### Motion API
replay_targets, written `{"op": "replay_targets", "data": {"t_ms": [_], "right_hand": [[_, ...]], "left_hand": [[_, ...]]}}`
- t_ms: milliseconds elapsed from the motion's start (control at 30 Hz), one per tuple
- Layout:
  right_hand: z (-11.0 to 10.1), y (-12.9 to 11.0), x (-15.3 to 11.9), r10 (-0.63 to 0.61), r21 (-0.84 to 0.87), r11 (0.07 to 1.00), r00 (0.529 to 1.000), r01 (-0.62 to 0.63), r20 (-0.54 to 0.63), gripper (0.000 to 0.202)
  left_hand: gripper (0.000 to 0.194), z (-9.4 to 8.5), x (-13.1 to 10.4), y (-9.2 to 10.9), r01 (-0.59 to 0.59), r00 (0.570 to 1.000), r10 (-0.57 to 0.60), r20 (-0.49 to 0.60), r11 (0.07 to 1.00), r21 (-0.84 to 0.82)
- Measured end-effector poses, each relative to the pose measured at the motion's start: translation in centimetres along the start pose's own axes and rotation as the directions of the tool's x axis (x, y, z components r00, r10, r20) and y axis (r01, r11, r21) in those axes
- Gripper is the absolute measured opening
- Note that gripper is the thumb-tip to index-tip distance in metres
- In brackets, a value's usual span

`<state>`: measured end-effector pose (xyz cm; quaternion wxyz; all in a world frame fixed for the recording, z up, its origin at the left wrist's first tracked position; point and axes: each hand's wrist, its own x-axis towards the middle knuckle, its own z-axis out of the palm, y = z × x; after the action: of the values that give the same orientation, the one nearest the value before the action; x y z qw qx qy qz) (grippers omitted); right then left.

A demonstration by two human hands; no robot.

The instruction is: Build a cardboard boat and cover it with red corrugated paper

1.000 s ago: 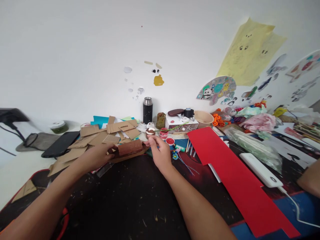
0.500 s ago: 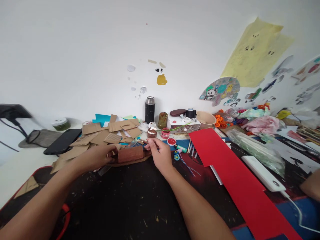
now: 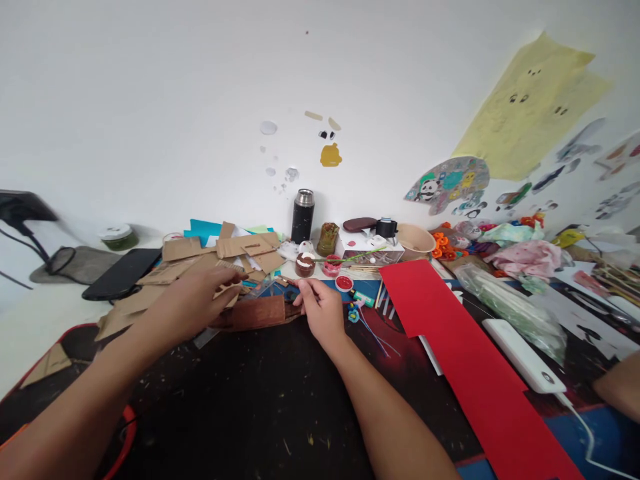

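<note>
A brown-painted cardboard piece (image 3: 259,312) lies on the dark table mat, its middle a raised reddish-brown panel. My left hand (image 3: 203,293) hovers over its left end, fingers bent and apart, with nothing visible in them. At the right end, my right hand (image 3: 323,310) pinches a thin stick, apparently a paintbrush (image 3: 286,281), whose tip points left above the cardboard. Behind the hands stand a jar of brown and white paint (image 3: 305,264), a pink-red jar (image 3: 331,267) and a small cup of red paint (image 3: 344,284).
Cut cardboard scraps (image 3: 185,267) pile up at the left beside a black phone (image 3: 123,275). A black flask (image 3: 303,217) stands by the wall. Red card (image 3: 465,367) and a white power bank (image 3: 525,357) lie right. Another person's arm (image 3: 620,387) shows at the right edge.
My left hand has lifted off the left end of the cardboard piece and its fingers have spread. My right hand has stayed nearly in place. The view has shifted slightly.
</note>
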<state>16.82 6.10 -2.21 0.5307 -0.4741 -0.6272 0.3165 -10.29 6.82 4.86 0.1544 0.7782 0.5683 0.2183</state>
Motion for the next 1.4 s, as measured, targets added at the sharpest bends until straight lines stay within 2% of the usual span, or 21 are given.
{"op": "replay_targets", "data": {"t_ms": [100,200,300,467,567,733,833,1067,1233,1333,1400], "right_hand": [[-0.1,0.3,0.0,0.031,-0.015,0.999,1.0,-0.031,0.0,0.049],[-0.2,0.4,0.0,0.059,-0.018,0.998,0.998,-0.059,-0.007,0.048],[-0.2,0.1,-0.1,0.048,-0.04,0.998,0.999,-0.048,-0.01,0.046],[-0.2,-0.8,-0.5,-0.058,-0.128,0.99,0.998,0.062,0.034,0.036],[-0.3,-1.0,-0.5,-0.079,-0.141,0.986,0.996,0.085,0.048,0.033],[-0.6,-0.5,-0.2,-0.019,-0.124,0.992,0.999,0.024,0.038,0.032],[-0.8,-0.4,-0.1,-0.008,-0.141,0.99,0.993,0.024,0.115,0.031],[-1.4,-1.0,-0.1,-0.002,-0.277,0.953,0.922,0.119,0.388,0.036],[-1.8,-1.1,0.1,0.037,-0.39,0.905,0.881,0.171,0.473,0.058],[-1.9,-1.3,0.2,0.083,-0.43,0.888,0.861,0.165,0.502,0.062],[-2.0,-1.6,0.3,0.132,-0.456,0.878,0.845,0.143,0.518,0.063]], "left_hand": [[0.046,1.5,-0.3,1.1,-0.197,0.98,0.197,0.028,0.98,0.016],[0.041,2.6,-0.6,1.7,-0.319,0.945,0.317,0.08,0.948,0.016],[0.038,2.9,-0.9,2.0,-0.369,0.925,0.362,0.111,0.928,0.049],[0.036,3.3,-0.9,2.5,-0.432,0.901,0.422,0.104,0.896,0.106],[0.037,3.9,-0.9,2.3,-0.434,0.9,0.424,0.106,0.894,0.107],[0.04,4.8,-0.8,1.5,-0.428,0.902,0.418,0.105,0.899,0.096],[0.039,4.9,-0.7,1.3,-0.416,0.906,0.406,0.122,0.906,0.078],[0.039,4.7,-0.7,1.3,-0.403,0.909,0.392,0.146,0.914,0.057],[0.043,4.8,-0.7,1.5,-0.384,0.916,0.37,0.156,0.921,0.071],[0.047,4.5,-0.7,1.3,-0.369,0.918,0.352,0.182,0.927,0.066],[0.052,3.6,-0.7,1.0,-0.329,0.933,0.311,0.182,0.941,0.075]]}}
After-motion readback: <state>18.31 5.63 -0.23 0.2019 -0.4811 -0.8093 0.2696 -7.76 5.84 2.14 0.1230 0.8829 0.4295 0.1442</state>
